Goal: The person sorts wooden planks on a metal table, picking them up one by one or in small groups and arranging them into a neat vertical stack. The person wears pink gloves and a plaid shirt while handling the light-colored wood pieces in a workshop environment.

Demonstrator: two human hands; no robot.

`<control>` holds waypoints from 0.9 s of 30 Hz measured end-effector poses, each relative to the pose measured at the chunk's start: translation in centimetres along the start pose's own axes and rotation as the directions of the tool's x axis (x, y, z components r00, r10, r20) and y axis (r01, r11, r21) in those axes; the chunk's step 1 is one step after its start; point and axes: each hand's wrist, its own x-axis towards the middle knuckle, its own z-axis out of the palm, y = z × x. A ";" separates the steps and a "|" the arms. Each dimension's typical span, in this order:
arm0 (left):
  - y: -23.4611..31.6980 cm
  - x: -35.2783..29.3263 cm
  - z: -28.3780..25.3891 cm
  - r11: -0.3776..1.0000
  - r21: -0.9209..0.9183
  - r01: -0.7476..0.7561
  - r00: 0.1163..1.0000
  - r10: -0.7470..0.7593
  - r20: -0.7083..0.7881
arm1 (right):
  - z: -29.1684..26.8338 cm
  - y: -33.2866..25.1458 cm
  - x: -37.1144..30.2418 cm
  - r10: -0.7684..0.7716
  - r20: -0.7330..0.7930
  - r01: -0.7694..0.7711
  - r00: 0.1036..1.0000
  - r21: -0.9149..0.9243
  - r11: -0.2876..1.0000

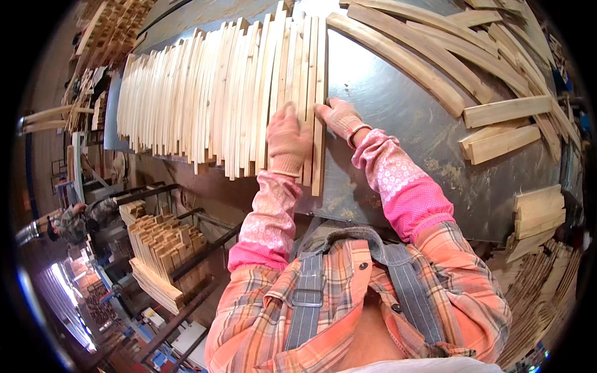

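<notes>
A long row of narrow pale wooden slats (214, 93) lies side by side on the metal table, their near ends uneven. My left hand (289, 142), in a light knitted glove, rests flat on top of the slats near the row's right end, fingers stretched forward. Against the outer edge of the rightmost slat (319, 149) presses my right hand (342, 118), gloved too, its fingers extended and not wrapped round the wood. The undersides of both hands are hidden.
Loose boards (398, 62) lie scattered across the right of the metal table (385, 180), with sawdust on it. Short boards (507, 115) lie crosswise there. Stacked wood (165, 248) stands on a rack at lower left. Beyond it, a person in camouflage (81, 217) is visible.
</notes>
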 end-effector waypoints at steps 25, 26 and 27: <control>2.2 3.2 -0.4 0.962 -0.270 -0.028 0.987 0.069 0.146 | -2.7 -4.2 2.6 0.021 0.050 -0.010 0.999 -0.212 0.977; 2.1 1.0 1.3 0.942 -0.317 0.109 0.943 0.003 0.333 | -1.9 -3.4 1.5 0.063 0.037 -0.055 0.997 -0.185 0.981; 2.2 1.0 0.8 0.961 -0.274 -0.044 0.943 0.130 0.306 | -1.3 -1.2 1.2 -0.004 0.039 0.016 0.999 -0.299 0.954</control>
